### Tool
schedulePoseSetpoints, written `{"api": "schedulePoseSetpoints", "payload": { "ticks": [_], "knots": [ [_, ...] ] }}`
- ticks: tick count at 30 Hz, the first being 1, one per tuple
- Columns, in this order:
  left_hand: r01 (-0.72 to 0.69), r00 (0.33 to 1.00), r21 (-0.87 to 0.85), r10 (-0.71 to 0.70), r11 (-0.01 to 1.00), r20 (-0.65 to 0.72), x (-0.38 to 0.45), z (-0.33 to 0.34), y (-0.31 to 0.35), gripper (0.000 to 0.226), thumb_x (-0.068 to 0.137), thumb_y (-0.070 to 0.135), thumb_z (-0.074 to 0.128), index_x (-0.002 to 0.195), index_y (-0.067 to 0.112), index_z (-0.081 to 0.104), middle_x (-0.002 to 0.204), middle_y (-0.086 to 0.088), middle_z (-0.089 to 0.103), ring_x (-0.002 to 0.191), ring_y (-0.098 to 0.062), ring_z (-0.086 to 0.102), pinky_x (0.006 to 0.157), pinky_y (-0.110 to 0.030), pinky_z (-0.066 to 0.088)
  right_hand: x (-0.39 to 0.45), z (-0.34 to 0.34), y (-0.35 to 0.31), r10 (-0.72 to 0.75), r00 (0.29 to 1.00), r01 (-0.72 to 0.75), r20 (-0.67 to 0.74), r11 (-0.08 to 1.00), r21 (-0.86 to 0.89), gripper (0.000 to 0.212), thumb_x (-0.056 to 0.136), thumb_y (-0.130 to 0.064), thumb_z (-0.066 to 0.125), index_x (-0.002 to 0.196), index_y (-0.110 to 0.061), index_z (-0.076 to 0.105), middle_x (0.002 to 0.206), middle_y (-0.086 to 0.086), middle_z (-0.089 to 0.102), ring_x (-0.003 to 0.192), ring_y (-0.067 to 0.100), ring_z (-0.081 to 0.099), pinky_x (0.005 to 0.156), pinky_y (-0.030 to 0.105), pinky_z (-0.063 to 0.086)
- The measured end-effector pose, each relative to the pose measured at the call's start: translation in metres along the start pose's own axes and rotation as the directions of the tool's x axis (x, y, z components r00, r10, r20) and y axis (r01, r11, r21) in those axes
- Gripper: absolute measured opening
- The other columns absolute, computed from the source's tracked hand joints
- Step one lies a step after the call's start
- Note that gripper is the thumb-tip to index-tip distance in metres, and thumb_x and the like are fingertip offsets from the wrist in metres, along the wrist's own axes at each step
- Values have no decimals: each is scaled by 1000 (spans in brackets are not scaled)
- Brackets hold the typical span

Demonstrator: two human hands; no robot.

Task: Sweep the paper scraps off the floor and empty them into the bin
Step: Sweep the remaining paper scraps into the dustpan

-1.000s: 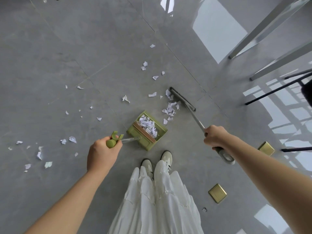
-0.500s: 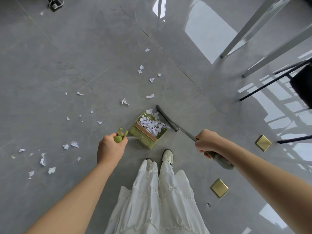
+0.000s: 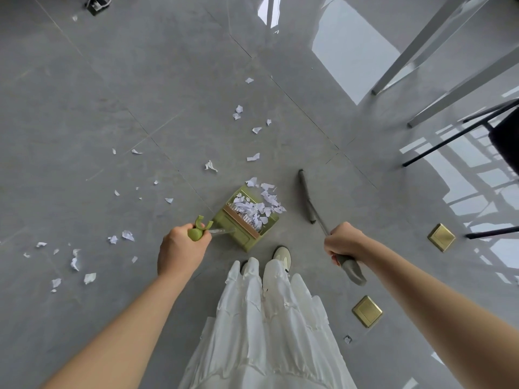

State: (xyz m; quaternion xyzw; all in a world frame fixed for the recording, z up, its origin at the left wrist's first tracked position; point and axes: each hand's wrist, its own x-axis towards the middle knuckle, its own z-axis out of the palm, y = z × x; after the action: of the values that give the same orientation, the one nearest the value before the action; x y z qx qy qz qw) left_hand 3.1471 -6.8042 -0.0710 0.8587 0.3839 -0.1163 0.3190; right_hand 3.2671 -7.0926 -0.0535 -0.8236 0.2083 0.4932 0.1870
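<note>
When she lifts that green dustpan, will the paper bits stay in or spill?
Some will probably spill: the paper scraps look thin, crumpled and very light, heaped loosely in the dustpan, and a few overhang its front lip. The pan seems shallow, so tilting it forward or moving it fast would likely shed pieces. The left hand holding its handle could tip it back.

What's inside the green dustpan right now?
A heap of white paper scraps lies in the dustpan, against its comb teeth, some spilling over the front lip. The pan's floor beneath the heap is covered, so anything under it can't be seen.
</note>
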Motion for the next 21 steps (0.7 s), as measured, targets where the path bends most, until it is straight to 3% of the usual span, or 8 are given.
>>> {"api": "schedulePoseSetpoints", "payload": {
  "ticks": [6,11,15,21],
  "knots": [
    [5,1000,-2,-5,1000,-2,-9,5,-4,40,89,33,68,57,17,50,55,-11,51,67,-42,52,61,-39,46,-14,25,-14,-65,987,57,148,997,59,8,71,6,46,73,-1,48,64,14,52,45,26,52,51,30,47],
    [-6,1000,-9,6,1000,-2,-9,2,-5,42,89,31,68,55,18,47,55,-12,52,67,-42,52,61,-39,46,-30,27,-35,-89,963,66,253,993,97,15,79,11,46,71,-1,46,46,11,47,47,25,47,50,31,41],
    [1,1000,-25,-1,1000,3,-10,-2,-6,42,88,31,69,55,19,46,54,-9,50,68,-41,52,60,-38,44,-38,8,-42,-72,970,68,233,997,26,7,79,8,51,73,5,51,42,13,50,58,31,48,52,32,40],
    [70,996,-59,-73,996,-47,-12,-14,-12,41,88,27,69,55,16,47,51,-4,47,66,-39,48,60,-33,36,-37,-5,-42,-75,987,79,140,997,-25,8,76,8,54,83,3,52,56,15,50,48,25,47,53,31,41]
  ]
}}
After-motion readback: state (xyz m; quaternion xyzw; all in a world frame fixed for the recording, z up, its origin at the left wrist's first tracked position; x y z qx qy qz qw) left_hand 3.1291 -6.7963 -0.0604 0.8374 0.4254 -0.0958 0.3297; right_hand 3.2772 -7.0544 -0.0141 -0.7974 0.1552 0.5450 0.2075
